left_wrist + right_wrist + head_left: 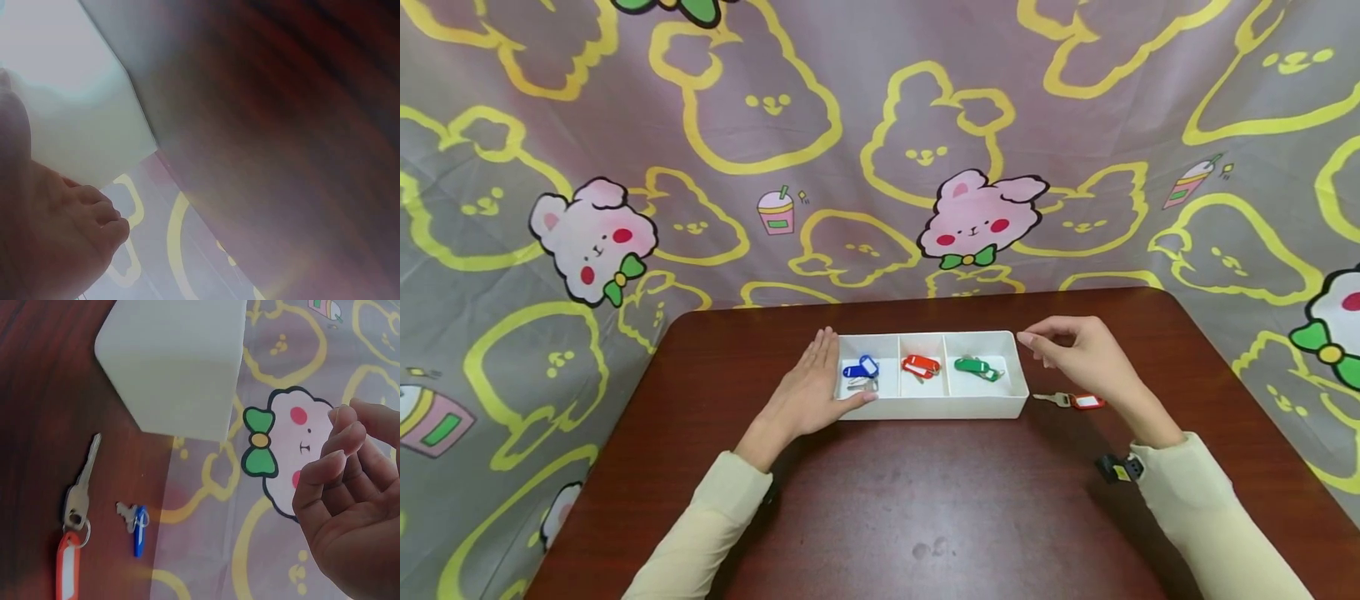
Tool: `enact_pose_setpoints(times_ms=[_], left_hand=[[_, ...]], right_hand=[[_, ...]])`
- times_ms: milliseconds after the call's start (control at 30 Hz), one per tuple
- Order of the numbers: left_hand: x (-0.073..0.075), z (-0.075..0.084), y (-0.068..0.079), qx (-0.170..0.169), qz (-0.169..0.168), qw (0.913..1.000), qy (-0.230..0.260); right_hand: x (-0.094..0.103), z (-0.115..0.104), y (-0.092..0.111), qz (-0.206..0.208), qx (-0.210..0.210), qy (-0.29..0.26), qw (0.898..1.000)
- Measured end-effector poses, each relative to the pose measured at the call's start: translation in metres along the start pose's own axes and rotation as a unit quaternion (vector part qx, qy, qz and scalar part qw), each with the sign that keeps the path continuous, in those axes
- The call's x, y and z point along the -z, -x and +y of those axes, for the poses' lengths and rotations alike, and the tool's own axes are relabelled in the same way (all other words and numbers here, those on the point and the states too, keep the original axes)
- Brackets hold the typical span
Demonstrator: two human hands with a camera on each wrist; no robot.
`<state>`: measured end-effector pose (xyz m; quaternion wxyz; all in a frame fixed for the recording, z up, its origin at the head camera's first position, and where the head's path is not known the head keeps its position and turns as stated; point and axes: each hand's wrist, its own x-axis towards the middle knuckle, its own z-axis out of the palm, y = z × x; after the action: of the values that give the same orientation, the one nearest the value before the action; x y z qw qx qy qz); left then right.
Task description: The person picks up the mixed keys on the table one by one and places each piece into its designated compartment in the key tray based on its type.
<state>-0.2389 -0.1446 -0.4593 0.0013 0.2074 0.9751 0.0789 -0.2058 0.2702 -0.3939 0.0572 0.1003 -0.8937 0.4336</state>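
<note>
A white tray (925,407) with three compartments lies on the table. Blue-tagged keys (861,367) lie in its left compartment, red-tagged ones (921,365) in the middle and green-tagged ones (977,367) in the right. My left hand (812,387) rests along the tray's left end, fingers straight, its thumb over the front rim. Just beyond the right end is my right hand (1086,354), fingers loosely bent and thumb close to the index finger; nothing shows between them in the right wrist view. Below it lies a key with a red tag (1086,402).
A small key with a blue tag (139,531) lies on the table beyond the red-tagged one, hidden behind my right hand in the head view. The brown table (910,508) ends at the back against a patterned curtain (850,192).
</note>
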Motion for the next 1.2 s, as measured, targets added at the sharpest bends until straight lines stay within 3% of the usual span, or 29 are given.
enact_pose_setpoints(times_ms=[267,500,1200], left_hand=[[0.002,0.001,0.000,0.005,-0.003,0.9999,0.010],[0.003,0.000,-0.001,0.005,-0.007,0.9999,0.013],[0.000,0.000,0.001,0.009,-0.010,0.9996,0.023]], right_hand=[[0.010,0.012,0.008,0.002,-0.006,0.011,1.000],[0.017,0.026,0.017,0.013,-0.011,0.052,0.999],[0.021,0.059,0.033,-0.017,-0.050,0.119,0.992]])
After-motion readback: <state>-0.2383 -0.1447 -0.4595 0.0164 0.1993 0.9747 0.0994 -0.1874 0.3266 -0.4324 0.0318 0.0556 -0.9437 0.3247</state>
